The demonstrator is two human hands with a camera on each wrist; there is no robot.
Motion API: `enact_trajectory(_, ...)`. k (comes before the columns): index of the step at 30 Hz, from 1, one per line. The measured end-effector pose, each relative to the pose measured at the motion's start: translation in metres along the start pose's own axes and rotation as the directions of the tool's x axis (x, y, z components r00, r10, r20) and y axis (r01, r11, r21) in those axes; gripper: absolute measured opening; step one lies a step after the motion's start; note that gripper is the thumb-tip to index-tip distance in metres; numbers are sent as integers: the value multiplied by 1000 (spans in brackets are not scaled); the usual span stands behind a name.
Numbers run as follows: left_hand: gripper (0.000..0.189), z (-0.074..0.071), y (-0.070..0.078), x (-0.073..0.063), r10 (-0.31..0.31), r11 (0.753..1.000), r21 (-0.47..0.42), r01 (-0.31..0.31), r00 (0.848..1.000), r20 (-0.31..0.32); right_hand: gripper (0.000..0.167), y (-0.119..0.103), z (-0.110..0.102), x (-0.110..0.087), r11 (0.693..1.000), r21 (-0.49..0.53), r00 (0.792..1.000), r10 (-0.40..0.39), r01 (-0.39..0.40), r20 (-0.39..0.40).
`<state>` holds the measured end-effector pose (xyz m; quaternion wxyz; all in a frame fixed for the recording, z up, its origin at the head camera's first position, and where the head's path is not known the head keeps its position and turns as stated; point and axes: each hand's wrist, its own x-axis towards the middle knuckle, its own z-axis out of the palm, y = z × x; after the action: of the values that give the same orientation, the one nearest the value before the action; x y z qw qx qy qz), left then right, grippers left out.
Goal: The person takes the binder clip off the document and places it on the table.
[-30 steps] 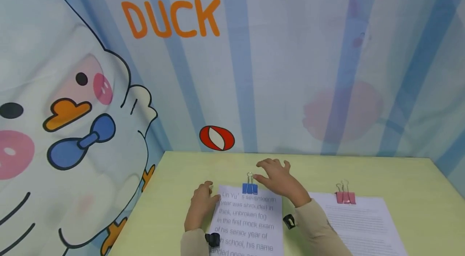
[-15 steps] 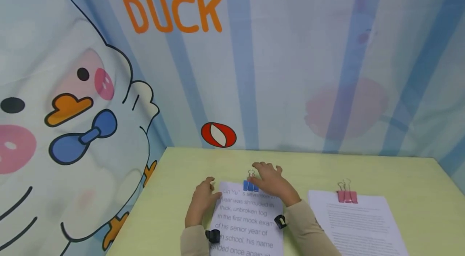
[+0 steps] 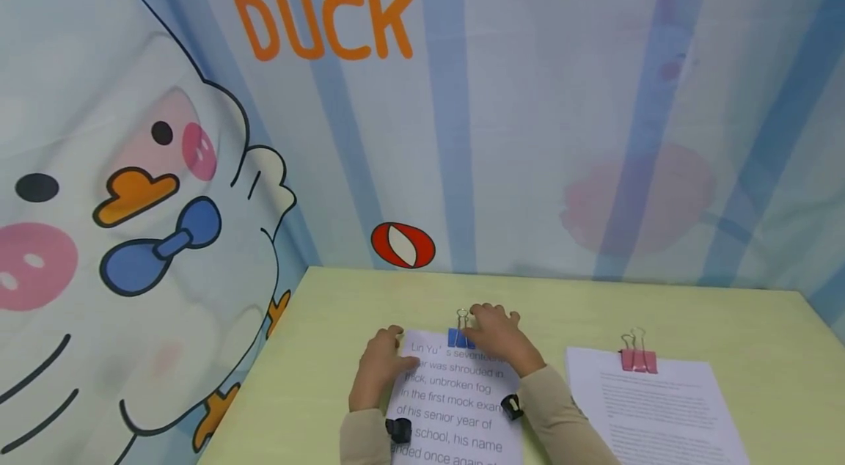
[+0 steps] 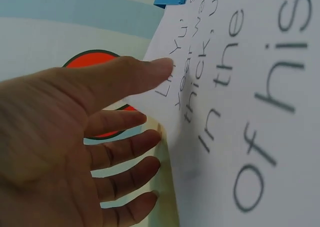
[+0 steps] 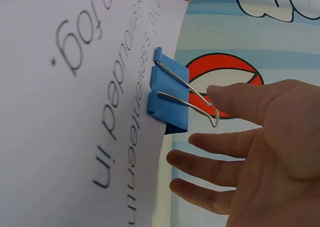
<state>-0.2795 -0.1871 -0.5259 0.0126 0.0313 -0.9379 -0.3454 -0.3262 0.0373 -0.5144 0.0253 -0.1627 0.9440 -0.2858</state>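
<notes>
A printed sheet of paper (image 3: 455, 406) in large type lies on the table, with a blue binder clip (image 3: 457, 338) fixed to its top edge. The clip's wire handles stick out past the paper. My left hand (image 3: 379, 370) is at the sheet's upper left edge, its thumb (image 4: 159, 71) over the printed face and its fingers loosely spread beyond the edge. At the clip, my right hand (image 3: 500, 337) has its thumb (image 5: 235, 98) at the tip of a wire handle; whether it touches, I cannot tell. Its other fingers are spread and grip nothing.
To the right lies another printed sheet (image 3: 667, 414) in small type, with a pink binder clip (image 3: 638, 361) at its top. A curtain (image 3: 515, 120) with a duck print hangs behind the pale yellow table (image 3: 746, 333).
My right hand has come left and closer to the blue binder clip. The left thumb has moved further over the sheet's edge. The head view has shifted slightly.
</notes>
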Motion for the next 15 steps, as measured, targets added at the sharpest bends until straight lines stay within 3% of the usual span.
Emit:
enact_trajectory(6, 67, 6, 4, 0, -9, 998, 69, 10, 1000, -16, 26, 4, 7, 4, 998, 63, 1000, -14, 14, -3)
enact_trajectory(12, 64, 7, 5, 0, -32, 999, 26, 33, 999, -20, 10, 4, 4, 4, 984, 176, 999, -44, 40, 17)
enact_trajectory(15, 64, 8, 7, 0, -52, 999, 15, 52, 998, -23, 11, 3, 1, 3, 972, 229, 998, -54, 45, 37)
